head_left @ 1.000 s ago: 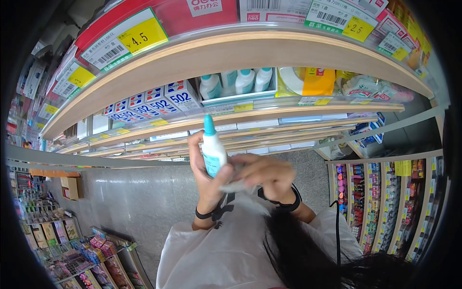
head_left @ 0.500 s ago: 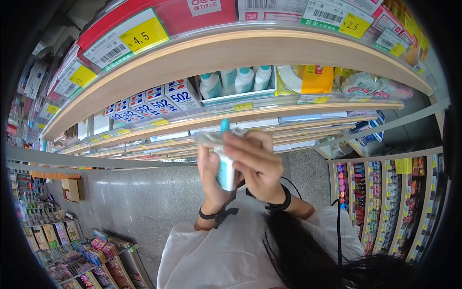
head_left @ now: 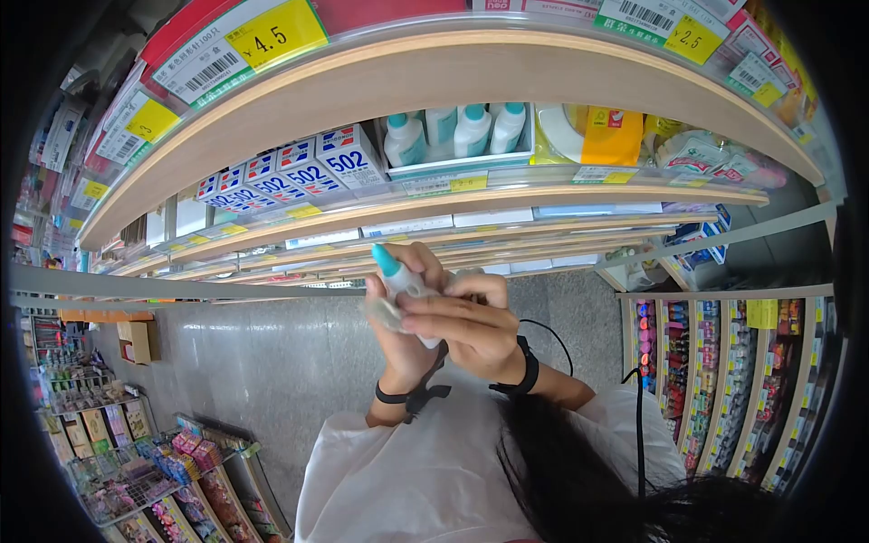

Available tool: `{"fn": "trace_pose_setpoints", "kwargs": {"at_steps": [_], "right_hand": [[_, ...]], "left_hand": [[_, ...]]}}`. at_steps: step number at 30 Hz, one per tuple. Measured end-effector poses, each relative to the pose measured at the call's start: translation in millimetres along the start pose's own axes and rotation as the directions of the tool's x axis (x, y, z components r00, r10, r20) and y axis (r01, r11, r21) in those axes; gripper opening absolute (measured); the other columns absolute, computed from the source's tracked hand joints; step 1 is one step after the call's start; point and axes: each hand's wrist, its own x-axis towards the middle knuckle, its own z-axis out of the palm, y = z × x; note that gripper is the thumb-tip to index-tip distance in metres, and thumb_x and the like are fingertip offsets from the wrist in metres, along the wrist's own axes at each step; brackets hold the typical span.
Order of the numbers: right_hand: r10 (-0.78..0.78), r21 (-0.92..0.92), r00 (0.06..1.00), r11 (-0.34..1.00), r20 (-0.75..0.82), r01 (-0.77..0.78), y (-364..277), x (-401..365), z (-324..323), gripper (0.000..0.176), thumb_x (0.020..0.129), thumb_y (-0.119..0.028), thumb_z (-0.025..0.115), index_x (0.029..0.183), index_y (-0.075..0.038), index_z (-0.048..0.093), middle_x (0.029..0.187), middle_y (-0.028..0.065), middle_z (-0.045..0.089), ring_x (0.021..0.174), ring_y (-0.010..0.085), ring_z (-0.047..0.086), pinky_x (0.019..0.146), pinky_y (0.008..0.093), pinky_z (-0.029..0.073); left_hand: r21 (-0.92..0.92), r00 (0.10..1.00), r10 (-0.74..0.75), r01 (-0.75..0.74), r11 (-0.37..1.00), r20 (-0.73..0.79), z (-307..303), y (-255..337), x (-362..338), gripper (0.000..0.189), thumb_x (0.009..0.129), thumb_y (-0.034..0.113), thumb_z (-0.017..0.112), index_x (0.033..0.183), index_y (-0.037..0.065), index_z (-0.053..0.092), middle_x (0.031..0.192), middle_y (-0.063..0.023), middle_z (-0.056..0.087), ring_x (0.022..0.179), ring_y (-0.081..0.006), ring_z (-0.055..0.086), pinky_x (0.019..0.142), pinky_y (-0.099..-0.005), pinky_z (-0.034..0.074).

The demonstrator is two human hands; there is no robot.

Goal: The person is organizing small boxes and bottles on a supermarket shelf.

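In front of my chest I hold a small white squeeze bottle (head_left: 396,275) with a pointed teal cap, tilted so the cap leans up and to the left. My left hand (head_left: 405,355) is wrapped round the bottle, its fingers reaching up behind it. A crumpled, pale, thin cloth or wipe (head_left: 386,314) lies against the bottle's front. My right hand (head_left: 480,331) pinches this wipe, its fingers pressed across the bottle and covering most of its body. Similar teal-capped bottles (head_left: 471,134) stand in an open box on the shelf ahead.
Boxes marked 502 (head_left: 349,161) stand left of the bottle box, and yellow-packed tape rolls (head_left: 613,136) lie right of it. Wooden shelf edges (head_left: 453,68) with price labels curve ahead. Racks of small goods (head_left: 715,371) are on the right, a display stand (head_left: 127,484) lower left.
The bottle has tipped over to the left in my left hand. My right hand's fingers and the wipe have moved down and across the bottle's front.
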Motion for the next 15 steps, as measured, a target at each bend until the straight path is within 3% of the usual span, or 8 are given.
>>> {"fn": "trace_pose_setpoints", "kwargs": {"at_steps": [1,3,5,7,10,11,13,15], "right_hand": [[0.003,0.001,1.0,1.0,0.002,-0.003,1.0,-5.3,0.4,0.032,0.067,-0.005,0.068,0.097,-0.015,0.073,0.104,-0.0048,0.068,0.087,0.015,0.048,0.077,0.0235,0.043],[-0.033,0.041,0.999,0.999,0.027,0.031,2.2,-14.8,1.7,0.032,0.065,-0.003,0.069,0.094,-0.017,0.073,0.098,-0.0064,0.069,0.083,0.014,0.048,0.073,0.0229,0.044],[-0.04,0.068,0.998,0.997,0.038,0.037,3.1,-18.0,2.0,0.033,0.064,-0.002,0.068,0.093,-0.017,0.073,0.097,-0.0061,0.07,0.078,0.0139,0.049,0.071,0.0226,0.045],[-0.03,0.225,0.995,0.974,0.093,0.008,4.4,-18.7,1.3,0.03,0.067,0.0,0.067,0.092,-0.016,0.073,0.097,-0.0044,0.07,0.076,0.0141,0.05,0.071,0.0228,0.044],[0.053,0.253,0.991,0.964,0.123,-0.083,3.2,-8.9,-12.4,0.026,0.07,0.002,0.066,0.09,-0.013,0.072,0.096,-0.0017,0.07,0.075,0.0152,0.052,0.071,0.0237,0.042],[0.054,0.254,0.991,0.964,0.124,-0.084,1.2,-3.0,-15.0,0.026,0.07,0.002,0.066,0.09,-0.013,0.072,0.096,-0.0017,0.07,0.075,0.0152,0.052,0.071,0.0237,0.042],[0.142,0.174,0.987,0.976,-0.074,-0.127,-2.2,12.3,-20.8,0.022,0.072,0.002,0.066,0.089,-0.011,0.072,0.099,0.0012,0.07,0.076,0.0162,0.054,0.071,0.0248,0.04],[0.085,0.134,0.988,0.989,-0.13,-0.067,-0.1,28.7,-19.8,0.024,0.071,0.001,0.066,0.091,-0.011,0.071,0.104,0.0027,0.068,0.077,0.0165,0.054,0.072,0.0266,0.041]], "left_hand": [[-0.182,0.995,-0.044,0.059,0.981,0.085,-0.5,1.7,1.7,0.039,0.092,0.048,0.043,0.087,0.009,0.04,0.073,-0.0043,0.041,0.064,-0.0129,0.036,0.062,-0.0285,0.032],[-0.2,0.998,-0.021,0.033,0.979,0.065,2.3,4.7,5.7,0.039,0.09,0.048,0.046,0.088,0.009,0.039,0.07,-0.0026,0.037,0.061,-0.0123,0.031,0.06,-0.0287,0.028],[-0.13,0.99,0.094,-0.081,0.988,0.101,-4.9,9.4,10.6,0.037,0.091,0.046,0.045,0.088,0.009,0.04,0.068,-0.0028,0.035,0.062,-0.0123,0.03,0.06,-0.0298,0.028],[-0.15,0.983,0.096,-0.073,0.986,0.158,-10.7,10.8,12.4,0.034,0.09,0.043,0.047,0.089,0.01,0.041,0.071,-0.0033,0.037,0.064,-0.0127,0.032,0.061,-0.0313,0.029],[-0.202,0.994,0.096,-0.084,0.976,0.054,-6.3,8.8,7.6,0.033,0.092,0.042,0.045,0.087,0.01,0.041,0.074,-0.0033,0.036,0.065,-0.0135,0.033,0.064,-0.0317,0.033],[-0.149,0.993,0.101,-0.091,0.985,0.063,-8.7,6.1,5.2,0.034,0.094,0.043,0.042,0.093,0.01,0.043,0.081,-0.0042,0.041,0.07,-0.0148,0.04,0.068,-0.0318,0.036],[-0.098,0.992,0.107,-0.1,0.99,0.071,-9.4,4.8,-1.9,0.037,0.096,0.045,0.04,0.099,0.009,0.046,0.087,-0.0051,0.046,0.075,-0.0161,0.046,0.072,-0.0319,0.04],[-0.016,0.996,-0.09,0.09,0.996,-0.003,-7.7,6.5,-12.8,0.049,0.096,0.05,0.033,0.117,0.007,0.045,0.103,-0.0072,0.052,0.092,-0.0195,0.054,0.082,-0.0311,0.044]]}}
